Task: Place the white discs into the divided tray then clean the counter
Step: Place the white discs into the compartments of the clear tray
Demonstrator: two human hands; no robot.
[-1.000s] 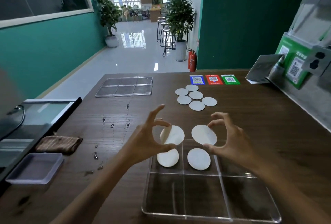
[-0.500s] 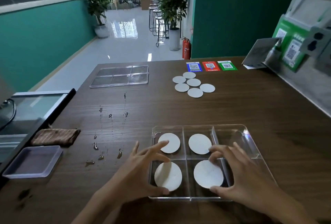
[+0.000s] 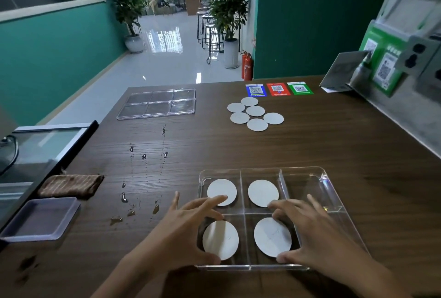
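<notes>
- Clear plastic divided tray (image 3: 310, 173) at 6 o'clock on the dark wood worktop (image 3: 334, 142); its near right corner hides under the right hand (image 3: 317, 233)
- Four white round discs (image 3: 220, 240) fill its left compartments
- Left hand (image 3: 186, 228) and right hand spread wide, holding nothing
- Since a second ago, both hands have lowered onto the tray

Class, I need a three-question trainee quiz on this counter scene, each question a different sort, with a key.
1. How many white discs lie in the near divided tray?
2. True or false: the loose discs by the QR cards number six.
3. Which lies beside the spilled drops? A) brown cloth B) sponge C) brush

Key: 1. Four, one per compartment, under the left hand and right hand. 2. True. 3. A.
</notes>
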